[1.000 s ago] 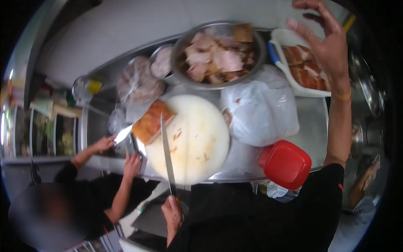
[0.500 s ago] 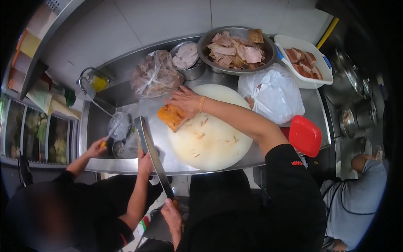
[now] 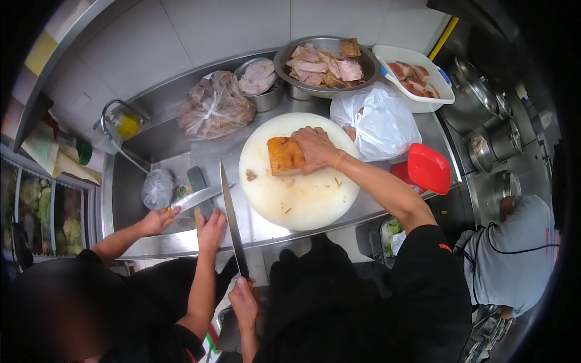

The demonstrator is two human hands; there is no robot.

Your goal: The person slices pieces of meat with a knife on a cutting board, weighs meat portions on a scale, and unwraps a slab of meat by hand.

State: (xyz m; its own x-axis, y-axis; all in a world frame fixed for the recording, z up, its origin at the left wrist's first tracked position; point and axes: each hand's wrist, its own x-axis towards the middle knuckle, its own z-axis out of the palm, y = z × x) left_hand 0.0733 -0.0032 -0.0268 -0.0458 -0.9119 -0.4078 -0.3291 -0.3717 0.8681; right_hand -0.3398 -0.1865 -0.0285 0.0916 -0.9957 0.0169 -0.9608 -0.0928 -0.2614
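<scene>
On the round white cutting board [image 3: 290, 209] lies a block of roast meat [image 3: 285, 156] with a golden-brown crust. My right hand [image 3: 316, 149] is closed around its right end, a yellow band on the wrist. Low in the middle of the view, my left hand [image 3: 243, 301] grips the handle of a long knife [image 3: 231, 221]. The blade points up and away, left of the board and apart from the meat. A few scraps are scattered on the board.
At left, a co-worker's hands [image 3: 209, 233] hold another knife [image 3: 203, 196] across a sharpening stone [image 3: 196, 179]. Behind the board stand a metal bowl of sliced meat [image 3: 279, 65], bagged meat [image 3: 215, 109], a white bag [image 3: 387, 130] and a white tub [image 3: 445, 100]. A red container [image 3: 428, 169] is at right.
My right hand has brought the meat from the board's left edge toward its middle. The long knife now stands more upright. The co-worker's knife has come across the stone.
</scene>
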